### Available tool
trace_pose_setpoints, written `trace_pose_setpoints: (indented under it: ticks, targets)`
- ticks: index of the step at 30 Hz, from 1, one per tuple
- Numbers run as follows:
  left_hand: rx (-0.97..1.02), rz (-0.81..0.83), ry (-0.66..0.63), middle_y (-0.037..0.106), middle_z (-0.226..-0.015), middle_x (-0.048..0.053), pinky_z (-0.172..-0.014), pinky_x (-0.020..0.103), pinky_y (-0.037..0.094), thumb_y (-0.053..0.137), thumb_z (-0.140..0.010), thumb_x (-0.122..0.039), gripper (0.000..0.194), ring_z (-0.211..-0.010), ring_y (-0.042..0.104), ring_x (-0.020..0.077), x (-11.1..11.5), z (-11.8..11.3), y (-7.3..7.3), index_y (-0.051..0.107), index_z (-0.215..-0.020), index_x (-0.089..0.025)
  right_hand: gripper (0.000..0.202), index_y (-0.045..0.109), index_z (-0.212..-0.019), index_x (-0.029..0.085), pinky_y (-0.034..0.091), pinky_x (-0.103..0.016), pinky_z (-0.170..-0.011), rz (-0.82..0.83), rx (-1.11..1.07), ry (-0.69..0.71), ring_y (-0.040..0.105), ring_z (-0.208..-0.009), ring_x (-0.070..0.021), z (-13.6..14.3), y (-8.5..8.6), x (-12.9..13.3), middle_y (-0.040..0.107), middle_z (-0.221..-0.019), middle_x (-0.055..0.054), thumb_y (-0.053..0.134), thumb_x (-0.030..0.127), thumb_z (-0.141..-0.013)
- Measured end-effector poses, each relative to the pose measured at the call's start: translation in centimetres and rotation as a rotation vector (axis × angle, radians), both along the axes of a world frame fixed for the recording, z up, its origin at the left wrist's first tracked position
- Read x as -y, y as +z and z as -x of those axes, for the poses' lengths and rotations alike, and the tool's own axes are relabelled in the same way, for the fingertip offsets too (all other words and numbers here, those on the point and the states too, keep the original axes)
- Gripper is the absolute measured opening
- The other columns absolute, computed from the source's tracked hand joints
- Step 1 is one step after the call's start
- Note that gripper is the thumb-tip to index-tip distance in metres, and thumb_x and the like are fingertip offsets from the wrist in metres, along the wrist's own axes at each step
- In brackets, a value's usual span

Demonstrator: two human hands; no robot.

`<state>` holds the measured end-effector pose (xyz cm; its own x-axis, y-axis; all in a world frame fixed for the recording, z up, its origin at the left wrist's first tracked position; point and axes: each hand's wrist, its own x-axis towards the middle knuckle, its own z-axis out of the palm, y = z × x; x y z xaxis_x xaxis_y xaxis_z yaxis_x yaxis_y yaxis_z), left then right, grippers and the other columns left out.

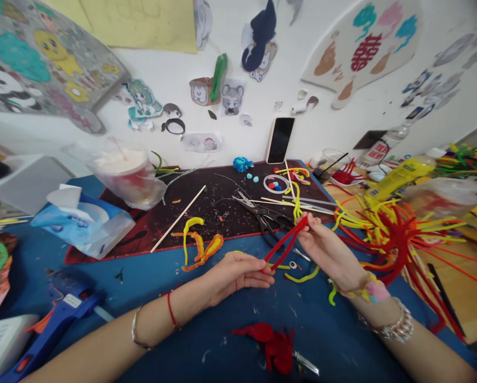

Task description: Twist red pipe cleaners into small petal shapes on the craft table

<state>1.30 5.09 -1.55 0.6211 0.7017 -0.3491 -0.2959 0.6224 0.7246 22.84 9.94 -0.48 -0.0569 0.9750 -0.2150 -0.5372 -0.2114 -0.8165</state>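
Note:
A red pipe cleaner (285, 243), folded double, stretches between my two hands above the blue mat. My left hand (238, 274) pinches its two loose-looking ends, fingers closed. At the bend, the fingertips of my right hand (322, 242) are closed on it, higher and farther right. Below my hands lies a red fuzzy shape (276, 346) made of pipe cleaner, with a silver hair clip (306, 364) beside it. Black-handled scissors (262, 215) rest just behind my right hand. Yellow and orange twisted pipe cleaners (200, 244) lie beyond my left hand.
A blue glue gun (68, 308) lies at the left, near a tissue pack (82, 218) and a bagged drink cup (126, 170). A large bundle of red and yellow pipe cleaners (398, 239) spreads at the right. A phone (280, 140) leans against the wall.

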Motion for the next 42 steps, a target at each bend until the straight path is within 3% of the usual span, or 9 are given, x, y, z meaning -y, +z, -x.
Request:
trace_pose_setpoints:
  ticks: [4, 12, 18, 23, 30, 42]
  targets:
    - [-0.001, 0.017, -0.087, 0.067, -0.088, 0.012, -0.076, 0.03, 0.049, 0.066, -0.07, -0.025, 0.019, -0.076, 0.065, 0.0173, 0.2, 0.0, -0.1, 0.066, -0.079, -0.008, 0.003, 0.064, -0.07, 0.025, 0.044, -0.019, -0.056, 0.003, 0.004, 0.014, 0.048, -0.058, -0.0064, 0.1, 0.6, 0.3, 0.059, -0.078, 0.004, 0.065, 0.023, -0.072]
    - [-0.103, -0.031, -0.008, 0.068, -0.081, 0.01, -0.07, 0.027, 0.051, 0.069, -0.067, -0.025, 0.019, -0.069, 0.065, 0.0152, 0.0, -0.2, -0.3, 0.065, -0.071, -0.007, 0.005, 0.063, -0.07, 0.024, 0.047, -0.014, -0.054, -0.029, -0.034, 0.03, 0.05, -0.057, -0.004, 0.1, 0.5, 0.2, 0.059, -0.074, 0.006, 0.067, 0.021, -0.07]
    - [-0.103, -0.066, 0.027, 0.068, -0.078, 0.01, -0.067, 0.03, 0.052, 0.07, -0.066, -0.027, 0.026, -0.069, 0.066, 0.0185, 0.3, -0.3, -0.4, 0.056, -0.082, -0.012, 0.009, 0.062, -0.069, 0.022, 0.049, -0.01, -0.055, 0.028, -0.149, 0.018, 0.052, -0.057, -0.002, -0.1, -0.1, -0.1, 0.06, -0.074, 0.007, 0.069, 0.016, -0.068]
    - [-0.109, -0.091, 0.025, 0.068, -0.074, 0.01, -0.066, 0.03, 0.052, 0.068, -0.068, -0.029, 0.023, -0.068, 0.066, 0.0186, 0.4, -0.4, -0.5, 0.055, -0.076, -0.011, 0.009, 0.062, -0.071, 0.02, 0.049, -0.01, -0.053, 0.04, -0.168, 0.003, 0.052, -0.056, -0.0015, -0.1, -0.3, -0.2, 0.061, -0.073, 0.007, 0.068, 0.013, -0.069]
    - [0.048, -0.015, -0.087, 0.065, -0.092, 0.013, -0.074, 0.03, 0.048, 0.059, -0.077, -0.031, 0.021, -0.075, 0.065, 0.0162, 0.6, -0.2, -0.2, 0.055, -0.084, -0.012, 0.01, 0.063, -0.071, 0.021, 0.048, -0.009, -0.053, 0.03, -0.128, -0.014, 0.052, -0.056, -0.001, 0.3, -0.2, -0.1, 0.061, -0.074, 0.007, 0.069, 0.015, -0.067]
    - [-0.001, -0.046, -0.029, 0.067, -0.076, 0.009, -0.064, 0.028, 0.052, 0.068, -0.068, -0.024, 0.02, -0.067, 0.066, 0.0169, 0.5, -0.3, -0.7, 0.053, -0.069, -0.01, 0.008, 0.064, -0.072, 0.02, 0.047, -0.01, -0.054, 0.011, -0.13, -0.013, 0.052, -0.061, -0.0024, 0.3, -0.5, -0.1, 0.06, -0.079, 0.004, 0.066, 0.013, -0.069]
